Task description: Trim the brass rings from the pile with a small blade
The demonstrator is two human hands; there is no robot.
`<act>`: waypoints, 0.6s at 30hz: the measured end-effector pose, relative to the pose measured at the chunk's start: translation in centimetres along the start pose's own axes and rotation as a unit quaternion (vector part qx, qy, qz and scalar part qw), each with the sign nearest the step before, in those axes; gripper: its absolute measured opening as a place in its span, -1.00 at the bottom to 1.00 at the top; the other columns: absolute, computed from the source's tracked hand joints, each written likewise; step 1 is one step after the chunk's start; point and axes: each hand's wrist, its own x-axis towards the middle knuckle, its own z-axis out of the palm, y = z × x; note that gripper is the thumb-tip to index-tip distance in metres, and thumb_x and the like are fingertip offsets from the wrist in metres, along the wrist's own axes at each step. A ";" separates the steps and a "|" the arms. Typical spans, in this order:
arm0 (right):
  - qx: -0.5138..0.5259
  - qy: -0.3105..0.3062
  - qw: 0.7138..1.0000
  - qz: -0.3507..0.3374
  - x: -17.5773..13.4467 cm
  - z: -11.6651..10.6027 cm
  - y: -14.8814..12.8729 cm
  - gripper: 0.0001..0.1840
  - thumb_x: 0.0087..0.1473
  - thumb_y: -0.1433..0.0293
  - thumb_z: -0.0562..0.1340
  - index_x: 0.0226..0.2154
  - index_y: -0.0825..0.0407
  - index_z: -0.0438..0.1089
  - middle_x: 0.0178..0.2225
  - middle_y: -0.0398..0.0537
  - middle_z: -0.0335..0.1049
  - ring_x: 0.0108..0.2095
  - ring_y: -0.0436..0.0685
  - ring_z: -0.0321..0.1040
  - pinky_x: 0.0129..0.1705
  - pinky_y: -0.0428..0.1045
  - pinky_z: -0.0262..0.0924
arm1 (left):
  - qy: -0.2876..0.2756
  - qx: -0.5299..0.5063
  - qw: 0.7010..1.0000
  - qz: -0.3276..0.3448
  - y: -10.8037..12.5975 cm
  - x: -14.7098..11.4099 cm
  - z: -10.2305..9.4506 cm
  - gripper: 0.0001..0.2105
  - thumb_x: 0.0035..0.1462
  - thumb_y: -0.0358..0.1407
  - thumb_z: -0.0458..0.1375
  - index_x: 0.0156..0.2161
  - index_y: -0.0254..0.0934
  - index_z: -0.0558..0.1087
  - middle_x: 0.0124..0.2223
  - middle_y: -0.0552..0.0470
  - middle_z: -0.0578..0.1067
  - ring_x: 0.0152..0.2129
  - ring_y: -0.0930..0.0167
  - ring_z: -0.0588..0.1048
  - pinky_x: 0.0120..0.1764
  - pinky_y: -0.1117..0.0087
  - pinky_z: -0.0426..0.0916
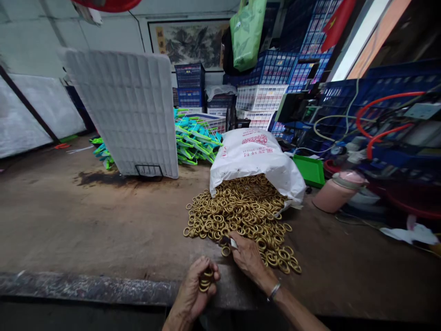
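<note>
Near the table's front edge, my left hand (197, 287) is closed around several brass-coloured rings (205, 280). My right hand (246, 253) reaches to the front of a heap of the same rings (237, 211). Its fingers are closed on a small dark piece with a pale part (228, 241), whose kind I cannot make out. One loose ring (225, 251) lies just below that piece. The heap spills from the mouth of a white woven sack (248, 151) with red print, lying on its side.
A wooden table (103, 225) carries everything. At the back left stand a tall pale ribbed panel (127, 110) and bright green and blue plastic items (195, 138). A green tray (309, 170), a pink bottle (339, 191) and red hoses (375, 119) are to the right. Stacked crates (262, 99) stand behind.
</note>
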 end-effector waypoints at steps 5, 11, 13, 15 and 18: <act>0.093 -0.004 0.995 0.032 -1.4 0.4 0.5 -0.75 -0.05 0.46 -0.01 -0.40 0.00 0.36 -0.59 -0.15 0.32 -0.57 -0.01 0.20 -0.49 -0.14 -0.01 | 0.021 0.072 0.997 0.020 0.2 0.6 0.8 -0.75 -0.17 -0.23 0.26 -0.45 -0.32 0.29 -0.53 0.12 0.35 -0.66 0.57 0.32 -0.70 0.62 0.07; 0.247 -0.014 0.965 0.085 -1.5 -0.8 -0.7 -0.68 0.05 0.23 -0.04 -0.56 0.04 0.25 -0.64 -0.19 0.17 -0.58 -0.03 0.08 -0.50 -0.14 0.01 | 0.077 0.233 0.963 0.110 -0.2 0.7 1.2 -0.66 -0.15 -0.09 0.18 -0.32 -0.30 0.32 -0.59 0.19 0.29 -0.77 0.62 0.17 -0.75 0.63 -0.05; 0.309 -0.032 0.945 0.100 -1.6 -1.0 -1.0 -0.65 0.04 0.18 -0.03 -0.57 0.04 0.22 -0.66 -0.23 0.12 -0.59 -0.04 0.06 -0.51 -0.14 0.00 | 0.089 0.274 0.949 0.126 -0.2 0.8 1.5 -0.63 -0.13 -0.08 0.15 -0.24 -0.30 0.33 -0.61 0.21 0.28 -0.78 0.62 0.15 -0.74 0.61 -0.04; 0.358 -0.052 0.925 0.115 -1.7 -0.9 -1.2 -0.64 0.02 0.14 0.00 -0.57 0.04 0.23 -0.68 -0.25 0.09 -0.61 -0.06 0.03 -0.52 -0.14 -0.02 | 0.078 0.296 0.941 0.142 -0.1 0.9 1.8 -0.63 -0.11 -0.10 0.13 -0.21 -0.31 0.35 -0.63 0.22 0.26 -0.78 0.61 0.14 -0.72 0.60 -0.02; 0.389 -0.069 0.909 0.132 -1.8 -0.6 -1.2 -0.61 -0.01 0.08 0.02 -0.57 0.05 0.22 -0.70 -0.27 0.04 -0.63 -0.07 -0.03 -0.56 -0.14 -0.07 | 0.052 0.311 0.936 0.157 -0.1 1.3 2.3 -0.68 -0.09 -0.15 0.13 -0.25 -0.33 0.38 -0.64 0.22 0.25 -0.77 0.61 0.13 -0.68 0.57 0.04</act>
